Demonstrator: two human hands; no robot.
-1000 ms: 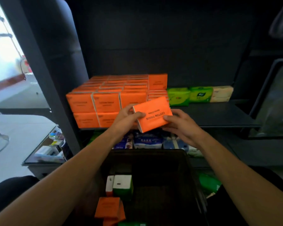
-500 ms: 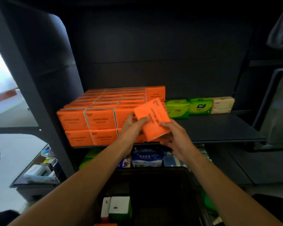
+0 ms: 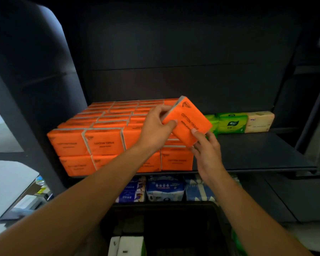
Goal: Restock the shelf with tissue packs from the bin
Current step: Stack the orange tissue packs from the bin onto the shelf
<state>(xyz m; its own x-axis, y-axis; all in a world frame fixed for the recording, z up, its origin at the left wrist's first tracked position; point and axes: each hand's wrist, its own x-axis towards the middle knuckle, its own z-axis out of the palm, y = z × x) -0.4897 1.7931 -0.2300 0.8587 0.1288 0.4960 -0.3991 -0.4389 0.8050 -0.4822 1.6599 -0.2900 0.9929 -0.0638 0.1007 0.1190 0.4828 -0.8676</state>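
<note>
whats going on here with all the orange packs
A person is stocking a dark shelf. The left hand and right hand together hold one orange plastic-wrapped tissue pack, tilted in the air by the right end of the stacked orange tissue packs, not yet set down. Green packs and a beige pack sit further right. The black bin below holds white-and-green packs.
</note>
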